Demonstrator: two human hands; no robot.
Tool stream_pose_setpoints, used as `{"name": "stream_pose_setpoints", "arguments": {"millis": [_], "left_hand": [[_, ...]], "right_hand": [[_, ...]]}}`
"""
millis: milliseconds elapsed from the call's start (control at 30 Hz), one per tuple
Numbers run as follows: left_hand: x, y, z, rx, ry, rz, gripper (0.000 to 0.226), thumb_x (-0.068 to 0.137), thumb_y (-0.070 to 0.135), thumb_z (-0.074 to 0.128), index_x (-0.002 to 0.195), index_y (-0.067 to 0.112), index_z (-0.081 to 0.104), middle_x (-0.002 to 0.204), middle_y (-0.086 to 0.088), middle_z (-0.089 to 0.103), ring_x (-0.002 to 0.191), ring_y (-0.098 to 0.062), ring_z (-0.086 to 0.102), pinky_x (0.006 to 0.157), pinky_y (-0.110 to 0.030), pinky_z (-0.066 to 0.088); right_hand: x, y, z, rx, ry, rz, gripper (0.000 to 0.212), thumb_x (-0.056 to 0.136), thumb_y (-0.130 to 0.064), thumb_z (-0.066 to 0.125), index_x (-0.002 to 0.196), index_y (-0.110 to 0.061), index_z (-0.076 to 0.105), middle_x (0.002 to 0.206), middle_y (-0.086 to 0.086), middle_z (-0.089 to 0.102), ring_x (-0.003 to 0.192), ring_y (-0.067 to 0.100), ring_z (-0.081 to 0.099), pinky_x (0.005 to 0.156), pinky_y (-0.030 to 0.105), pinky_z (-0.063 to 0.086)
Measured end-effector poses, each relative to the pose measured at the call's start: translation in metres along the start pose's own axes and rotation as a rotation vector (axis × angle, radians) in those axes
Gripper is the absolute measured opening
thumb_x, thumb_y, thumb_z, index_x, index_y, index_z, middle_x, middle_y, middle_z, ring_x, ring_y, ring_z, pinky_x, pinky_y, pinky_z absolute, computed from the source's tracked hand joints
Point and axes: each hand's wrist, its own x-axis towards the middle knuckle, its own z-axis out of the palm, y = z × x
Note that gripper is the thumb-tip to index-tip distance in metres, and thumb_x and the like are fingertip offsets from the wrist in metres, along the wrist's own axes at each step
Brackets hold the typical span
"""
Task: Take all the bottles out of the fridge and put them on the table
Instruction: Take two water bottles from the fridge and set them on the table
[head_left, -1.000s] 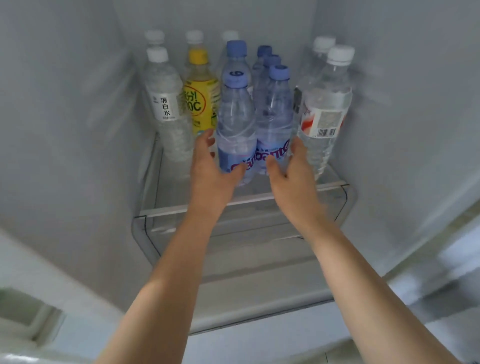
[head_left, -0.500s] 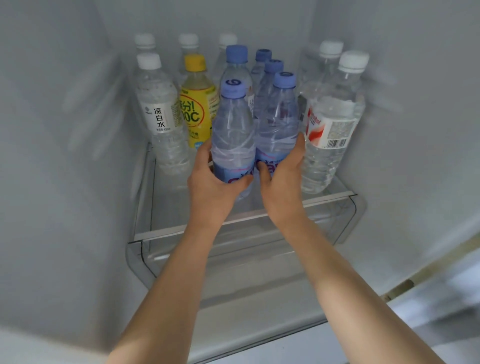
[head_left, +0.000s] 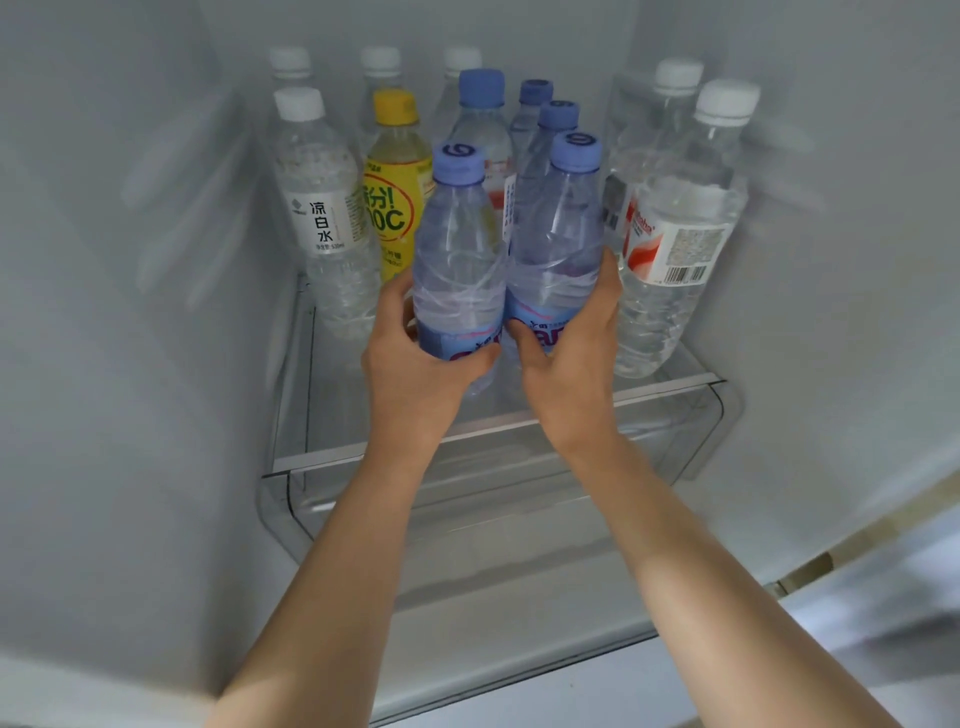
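Left of the hands stand a white-capped water bottle (head_left: 324, 218) and a yellow bottle (head_left: 393, 182) on the fridge shelf (head_left: 670, 387). The left hand (head_left: 415, 358) grips one blue-capped bottle (head_left: 457, 249), the right hand (head_left: 566, 353) grips its twin (head_left: 558, 228) (the two touch, upright). Right of the hands: a red-labelled clear bottle (head_left: 675, 249).

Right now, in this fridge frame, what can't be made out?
Head view only:
- Fingers of the left hand and right hand: behind the two blue-capped bottles they grip.
- Whether those bottles touch the shelf: bases hidden by the hands.
- Back-row white-capped bottles: blurred, labels hidden by the front bottles.
- The table: out of frame.
- Lower right corner: motion blur.
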Motion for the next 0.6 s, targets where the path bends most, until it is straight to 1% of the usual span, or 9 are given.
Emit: {"name": "stream_pose_setpoints", "arguments": {"millis": [33, 100, 133, 200, 233, 267, 367, 500, 600], "left_hand": [[-0.002, 0.001, -0.002, 0.003, 0.011, 0.001, 0.082, 0.054, 0.008, 0.090, 0.127, 0.017, 0.052, 0.108, 0.009, 0.067, 0.097, -0.005, 0.066, 0.082, -0.026, 0.056], [-0.006, 0.006, -0.006, 0.009, 0.046, 0.012, 0.081, 0.055, 0.007, 0.090, 0.126, 0.015, 0.052, 0.110, 0.004, 0.067, 0.096, -0.005, 0.066, 0.080, -0.024, 0.056], [-0.007, 0.009, -0.009, 0.004, 0.068, 0.018, 0.080, 0.055, 0.007, 0.090, 0.126, 0.013, 0.052, 0.110, 0.003, 0.067, 0.095, -0.005, 0.066, 0.079, -0.022, 0.055], [-0.011, 0.017, -0.014, -0.010, 0.101, 0.028, 0.079, 0.056, 0.006, 0.090, 0.125, 0.011, 0.052, 0.110, 0.002, 0.066, 0.095, -0.006, 0.066, 0.079, -0.022, 0.054], [-0.013, 0.021, -0.017, -0.013, 0.107, 0.031, 0.079, 0.056, 0.007, 0.090, 0.125, 0.011, 0.051, 0.111, 0.001, 0.066, 0.097, -0.008, 0.066, 0.080, -0.024, 0.055], [-0.014, 0.023, -0.019, -0.015, 0.108, 0.037, 0.079, 0.056, 0.007, 0.090, 0.125, 0.011, 0.051, 0.112, 0.001, 0.066, 0.099, -0.010, 0.066, 0.081, -0.026, 0.056], [-0.034, 0.036, -0.028, -0.004, 0.122, 0.057, 0.079, 0.057, 0.005, 0.089, 0.125, 0.010, 0.051, 0.112, 0.002, 0.065, 0.099, -0.009, 0.065, 0.082, -0.022, 0.054], [-0.073, 0.052, -0.033, 0.005, 0.134, 0.051, 0.075, 0.058, 0.002, 0.089, 0.124, 0.009, 0.052, 0.111, 0.000, 0.067, 0.094, -0.004, 0.065, 0.077, -0.015, 0.050], [-0.108, 0.067, -0.038, 0.021, 0.157, 0.018, 0.073, 0.058, 0.003, 0.088, 0.122, 0.015, 0.055, 0.106, 0.009, 0.068, 0.092, 0.001, 0.065, 0.077, -0.014, 0.050]], "right_hand": [[-0.002, -0.002, -0.002, 0.005, 0.003, -0.006, 0.088, 0.077, 0.000, 0.074, 0.145, 0.006, 0.019, 0.143, 0.021, 0.035, 0.131, 0.012, 0.035, 0.105, 0.003, 0.025], [-0.008, -0.006, -0.006, 0.029, 0.006, 0.002, 0.089, 0.076, -0.001, 0.075, 0.145, 0.005, 0.019, 0.144, 0.020, 0.034, 0.133, 0.015, 0.036, 0.106, 0.004, 0.024], [-0.010, -0.009, -0.008, 0.042, 0.008, 0.008, 0.090, 0.076, -0.002, 0.076, 0.145, 0.005, 0.020, 0.145, 0.019, 0.035, 0.135, 0.019, 0.037, 0.110, 0.010, 0.026], [-0.015, -0.016, -0.016, 0.068, 0.015, 0.002, 0.089, 0.074, -0.006, 0.078, 0.144, 0.002, 0.023, 0.144, 0.016, 0.037, 0.135, 0.026, 0.039, 0.114, 0.029, 0.033], [-0.017, -0.019, -0.020, 0.078, 0.017, -0.004, 0.088, 0.073, -0.008, 0.079, 0.143, -0.001, 0.025, 0.143, 0.014, 0.038, 0.134, 0.027, 0.041, 0.113, 0.035, 0.035], [-0.018, -0.021, -0.023, 0.084, 0.019, -0.002, 0.089, 0.072, -0.010, 0.080, 0.143, -0.003, 0.026, 0.141, 0.012, 0.040, 0.133, 0.026, 0.042, 0.112, 0.036, 0.036], [-0.030, -0.033, -0.045, 0.095, -0.002, 0.013, 0.085, 0.068, -0.014, 0.083, 0.138, -0.004, 0.035, 0.131, 0.012, 0.047, 0.124, 0.022, 0.049, 0.104, 0.027, 0.040], [-0.050, -0.046, -0.075, 0.136, -0.043, 0.046, 0.076, 0.063, -0.014, 0.086, 0.125, -0.007, 0.043, 0.121, 0.009, 0.053, 0.111, 0.017, 0.055, 0.088, 0.008, 0.041], [-0.070, -0.056, -0.102, 0.150, -0.045, 0.008, 0.069, 0.060, -0.014, 0.087, 0.114, -0.012, 0.045, 0.112, 0.005, 0.056, 0.102, 0.012, 0.058, 0.083, 0.006, 0.040]]}}
